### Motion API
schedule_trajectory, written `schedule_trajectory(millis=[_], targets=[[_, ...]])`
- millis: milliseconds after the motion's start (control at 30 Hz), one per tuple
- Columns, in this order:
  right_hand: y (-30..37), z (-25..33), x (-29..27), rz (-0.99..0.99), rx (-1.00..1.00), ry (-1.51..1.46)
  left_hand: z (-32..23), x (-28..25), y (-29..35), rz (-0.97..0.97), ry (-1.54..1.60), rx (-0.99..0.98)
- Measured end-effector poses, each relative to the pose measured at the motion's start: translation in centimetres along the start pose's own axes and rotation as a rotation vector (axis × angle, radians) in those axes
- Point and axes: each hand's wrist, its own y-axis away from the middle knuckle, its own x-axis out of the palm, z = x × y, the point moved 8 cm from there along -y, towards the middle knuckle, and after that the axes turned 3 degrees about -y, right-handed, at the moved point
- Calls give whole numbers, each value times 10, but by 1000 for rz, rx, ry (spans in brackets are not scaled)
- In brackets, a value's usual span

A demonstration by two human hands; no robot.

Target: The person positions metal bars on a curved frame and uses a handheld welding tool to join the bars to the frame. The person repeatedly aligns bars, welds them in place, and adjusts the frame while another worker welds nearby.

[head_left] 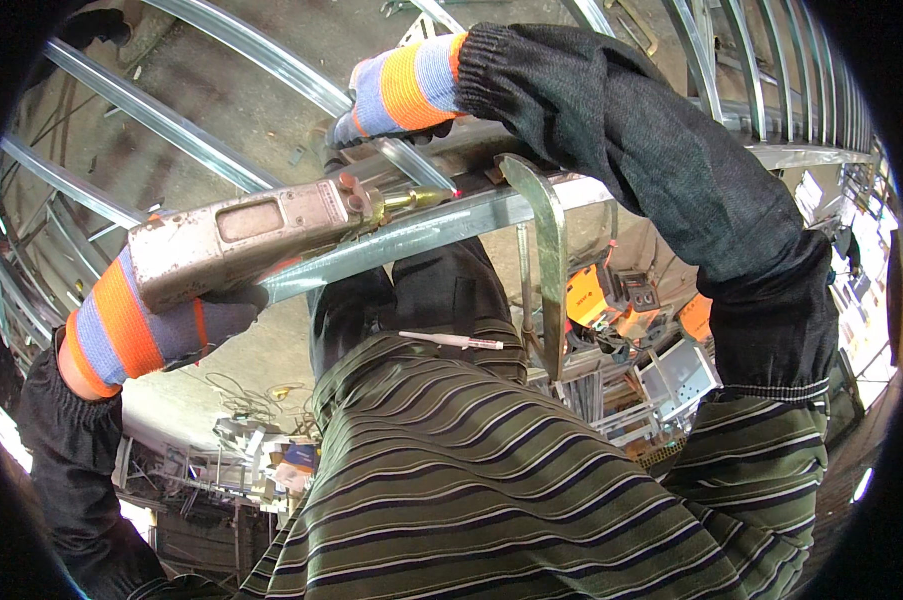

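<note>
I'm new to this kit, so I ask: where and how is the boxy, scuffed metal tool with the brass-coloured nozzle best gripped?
Probably by the broad rear of the boxy, scuffed metal tool, from the lower left, where the orange-and-blue-gloved left hand is: the body is wide there, while the slim brass-coloured nozzle points away, rightward.

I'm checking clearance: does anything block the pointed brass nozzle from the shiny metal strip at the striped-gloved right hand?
Nothing visible stands between nozzle and strip, though depth is unclear. The greenish curved metal clamp stands right of both.
</note>
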Motion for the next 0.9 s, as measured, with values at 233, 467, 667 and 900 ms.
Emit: schedule_trajectory(millis=[233, 467, 667, 900], targets=[[-19, 1, 4, -5, -115, 156, -3, 0, -2, 54, -28, -88], [1, 3, -5, 15, -43, 163, 8, 2, 7, 16, 252, -313], [10, 4, -8, 36, -16, 139, -1, -1, -1, -70, 137, -46], [-1, -4, -10, -52, 42, 99, 8, -2, 6, -18, 127, -147]])
